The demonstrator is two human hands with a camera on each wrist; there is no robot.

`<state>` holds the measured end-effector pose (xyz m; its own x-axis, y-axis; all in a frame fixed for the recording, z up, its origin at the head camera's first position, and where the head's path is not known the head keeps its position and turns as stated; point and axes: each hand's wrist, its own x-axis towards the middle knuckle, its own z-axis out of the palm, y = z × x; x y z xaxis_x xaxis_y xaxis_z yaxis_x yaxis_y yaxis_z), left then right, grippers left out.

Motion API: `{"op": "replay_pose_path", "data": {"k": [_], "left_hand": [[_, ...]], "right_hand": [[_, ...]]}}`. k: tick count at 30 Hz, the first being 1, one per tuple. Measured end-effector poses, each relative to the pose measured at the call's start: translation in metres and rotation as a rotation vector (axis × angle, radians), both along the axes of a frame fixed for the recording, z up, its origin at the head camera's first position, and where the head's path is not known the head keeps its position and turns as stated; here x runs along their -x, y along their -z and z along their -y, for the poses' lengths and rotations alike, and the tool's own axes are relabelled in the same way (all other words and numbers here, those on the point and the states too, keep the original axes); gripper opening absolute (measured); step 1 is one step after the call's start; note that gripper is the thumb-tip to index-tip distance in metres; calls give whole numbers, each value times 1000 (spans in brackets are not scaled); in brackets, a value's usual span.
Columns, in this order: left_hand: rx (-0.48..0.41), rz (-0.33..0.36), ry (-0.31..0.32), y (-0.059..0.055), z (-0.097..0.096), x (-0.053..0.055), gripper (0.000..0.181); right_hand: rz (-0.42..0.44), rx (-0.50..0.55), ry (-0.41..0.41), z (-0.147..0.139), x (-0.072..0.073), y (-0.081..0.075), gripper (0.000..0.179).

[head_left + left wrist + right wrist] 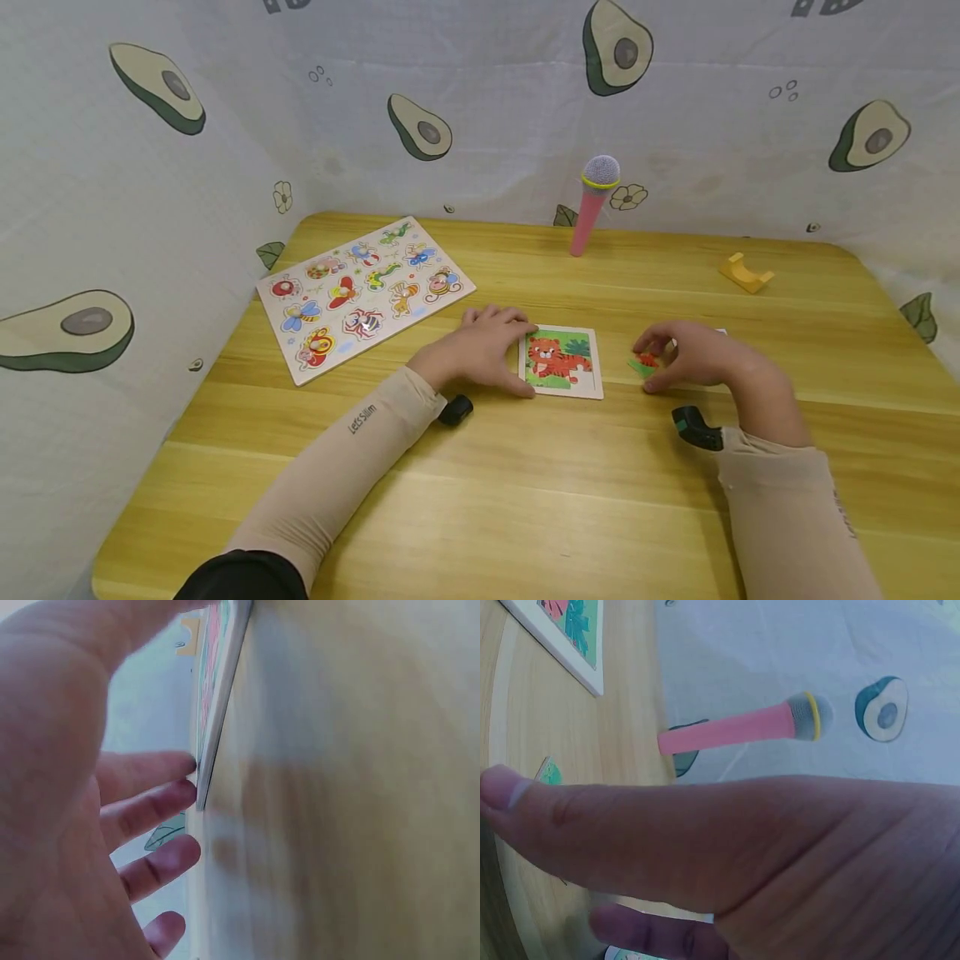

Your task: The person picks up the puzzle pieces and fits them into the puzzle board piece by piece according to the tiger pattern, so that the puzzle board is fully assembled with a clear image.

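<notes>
A small square tiger puzzle (555,358) in a pale frame lies at the table's middle, with a gap at its lower right. My left hand (487,346) holds its left side, thumb at the near corner and fingertips at the far one. The left wrist view shows fingertips right at the edge of the frame (217,724). To the right, my right hand (693,354) pinches a small green and orange puzzle piece (640,367) between thumb and fingers. In the right wrist view, the thumb hides most of this piece (550,772).
An insect puzzle board (367,296) lies at the left. Toward the back, a pink toy microphone (588,212) stands upright, and a yellow curved block (746,273) sits at the right. Something with a white edge (722,331) shows behind my right hand. A patterned cloth hangs behind the table.
</notes>
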<state>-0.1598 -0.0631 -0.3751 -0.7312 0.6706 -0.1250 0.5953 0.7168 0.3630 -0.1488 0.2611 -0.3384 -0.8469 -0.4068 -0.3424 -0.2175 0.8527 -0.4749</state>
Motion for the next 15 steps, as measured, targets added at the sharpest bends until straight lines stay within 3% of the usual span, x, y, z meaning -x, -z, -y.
{"op": "replay_pose_path", "data": {"k": [9,15], "left_hand": [[-41,7,-90,4,1,6,107],[-22,23,-132,5,2,6,104]], "right_hand": [[37,-31,30,-2,-1,0,70],[49,-35,28,-1,-1,0,65]]}}
